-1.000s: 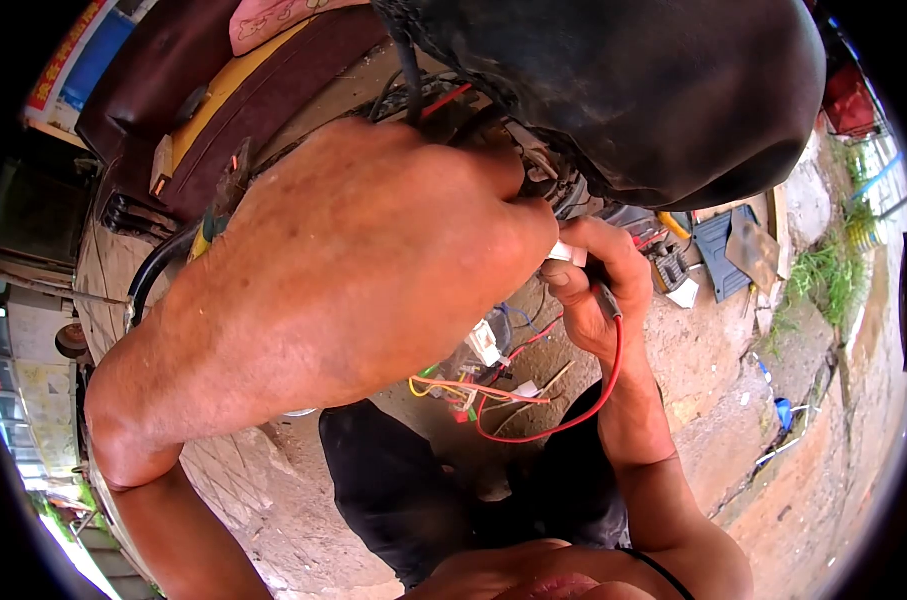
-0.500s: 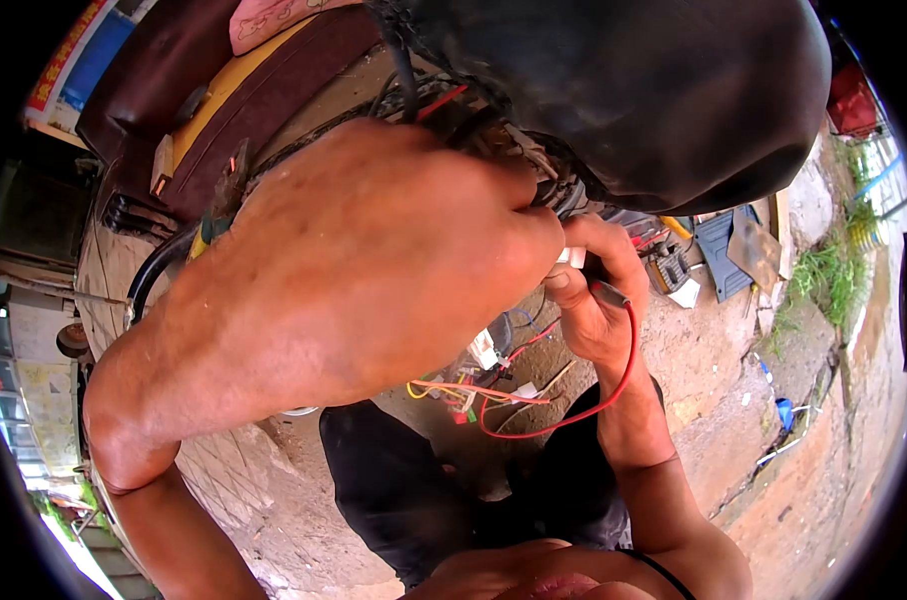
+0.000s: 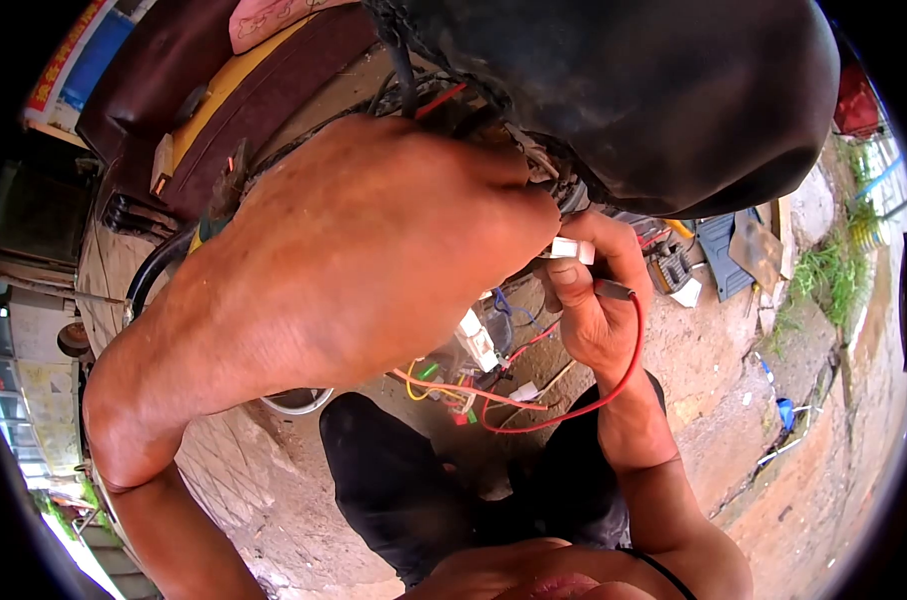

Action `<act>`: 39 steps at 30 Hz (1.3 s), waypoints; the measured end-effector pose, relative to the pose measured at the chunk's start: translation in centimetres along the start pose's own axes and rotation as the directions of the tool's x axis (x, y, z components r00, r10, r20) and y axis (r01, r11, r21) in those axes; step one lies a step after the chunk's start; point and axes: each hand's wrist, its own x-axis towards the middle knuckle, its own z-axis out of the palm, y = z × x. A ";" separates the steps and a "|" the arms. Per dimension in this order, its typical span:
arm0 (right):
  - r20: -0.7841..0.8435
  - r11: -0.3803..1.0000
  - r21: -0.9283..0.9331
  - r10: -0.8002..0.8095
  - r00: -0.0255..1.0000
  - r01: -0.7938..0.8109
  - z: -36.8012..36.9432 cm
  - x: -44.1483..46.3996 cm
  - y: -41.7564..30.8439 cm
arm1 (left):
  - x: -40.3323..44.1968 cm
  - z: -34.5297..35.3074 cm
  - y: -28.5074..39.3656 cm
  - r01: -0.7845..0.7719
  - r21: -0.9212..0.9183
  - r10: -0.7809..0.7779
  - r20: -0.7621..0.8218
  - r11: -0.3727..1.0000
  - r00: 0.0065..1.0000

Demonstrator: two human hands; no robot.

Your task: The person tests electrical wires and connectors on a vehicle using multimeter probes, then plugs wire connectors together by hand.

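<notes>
White connector: I see it (image 3: 573,250) in front of the person, between the two hands, held clear of the ground.
Its long axis: close to crosswise, dipping slightly toward the person's right; one end meets the edge of the left hand, the other faces the right palm.
Right hand grip: the right hand (image 3: 596,322) pinches the connector between thumb and curled forefinger.
Red lead: its dark sleeve (image 3: 614,289) lies crosswise in the same hand, behind the thumb; the red cable (image 3: 636,350) leaves at the right, bends down and loops back leftward over the knees.
Left hand grip: the left hand (image 3: 429,215) is turned back-up, just beside the connector; its fingertips are hidden, so I can't tell whether they are spread or pressed together.
Second white connector: a longer one (image 3: 478,342) shows below the left hand, slanting from upper left to lower right.
Loose wiring: an orange wire (image 3: 464,387) runs nearly crosswise just below that one, beside a yellow wire (image 3: 414,385).
Black cover: a big dark bulk (image 3: 664,100) overhangs the work on the far side.
Ground at right: a grey plastic tray (image 3: 716,250) lies well apart from the hands.
</notes>
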 end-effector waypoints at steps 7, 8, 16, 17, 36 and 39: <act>0.044 0.992 -0.025 -0.123 0.991 0.124 0.0 0.4 0.7 | 0.4 0.1 0.2 0.028 -0.094 -0.028 0.000 0.995 1.000; 0.044 0.991 -0.024 -0.127 0.991 0.128 0.0 0.4 0.7 | 0.5 0.1 0.0 0.023 -0.099 -0.023 0.005 0.995 1.000; 0.010 0.980 -0.069 -0.187 0.982 0.187 0.2 0.9 -0.2 | 0.6 0.7 0.6 -0.063 -0.017 0.061 -0.101 0.998 0.993; 0.009 0.968 -0.107 -0.227 0.974 0.227 0.3 1.0 -0.3 | 0.6 0.8 0.7 -0.055 0.006 0.055 -0.091 0.998 0.994; 0.034 0.987 0.156 0.028 0.999 -0.033 0.2 0.4 -0.2 | -0.1 -1.3 1.1 0.045 0.153 -0.057 0.078 0.987 0.995; 0.034 0.989 0.146 0.013 0.999 -0.018 0.2 0.4 0.1 | -0.1 -1.2 1.1 0.043 0.159 -0.057 0.080 0.986 0.995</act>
